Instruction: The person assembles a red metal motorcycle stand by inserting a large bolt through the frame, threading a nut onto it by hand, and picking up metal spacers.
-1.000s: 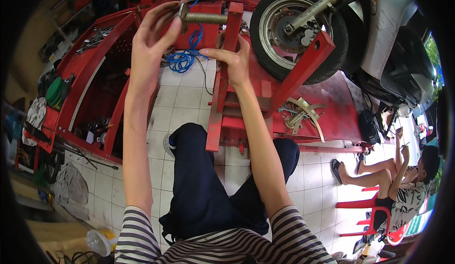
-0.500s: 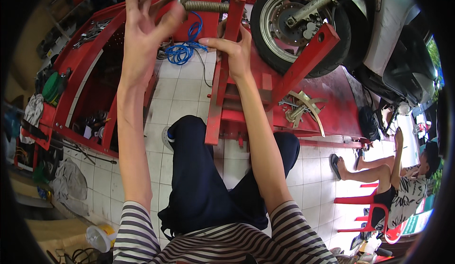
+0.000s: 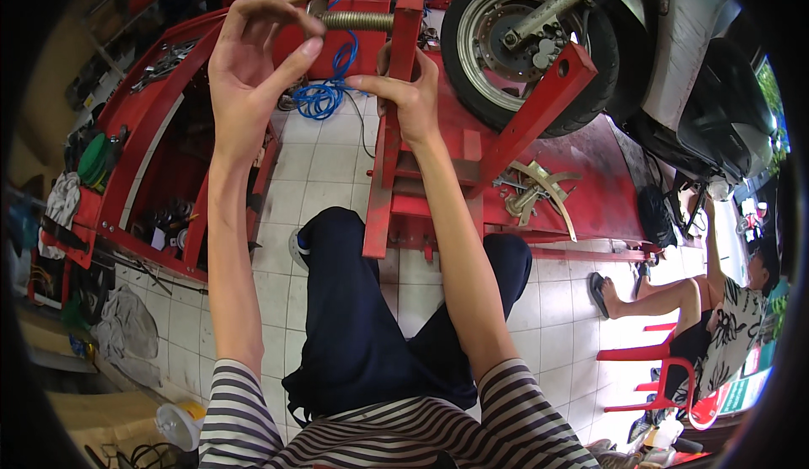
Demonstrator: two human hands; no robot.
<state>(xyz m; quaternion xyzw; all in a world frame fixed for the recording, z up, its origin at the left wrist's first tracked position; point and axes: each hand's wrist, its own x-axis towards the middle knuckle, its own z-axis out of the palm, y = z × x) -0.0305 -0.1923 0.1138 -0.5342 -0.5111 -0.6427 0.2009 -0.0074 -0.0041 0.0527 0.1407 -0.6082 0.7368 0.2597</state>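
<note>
A threaded clamp screw point(image 3: 361, 21) runs sideways into the top of a red steel post point(image 3: 407, 35). At the screw's left end my left hand point(image 3: 240, 69) is curved, its fingers apart and the fingertips close to the metal end piece point(image 3: 317, 7). Whether they touch it I cannot tell. The left thumb stands away below. My right hand point(image 3: 413, 98) wraps the red post under the screw, thumb pointing left and the other fingers partly hidden behind it. A second red clamp arm point(image 3: 543, 111) slants up to the right, beside a motorbike's front wheel point(image 3: 472, 48).
The motorbike stands on a red lift platform point(image 3: 581, 178), where a curved metal part point(image 3: 548, 184) lies. Blue hose point(image 3: 318, 101) coils beyond my hands. A red tool cart point(image 3: 139, 161) stands at left. At right a person point(image 3: 729, 326) sits on a red chair point(image 3: 636, 354).
My left fingers have curled in and dropped a little, and the thumb has moved down off the screw's end. The right hand still grips the post. The view has shifted slightly.
</note>
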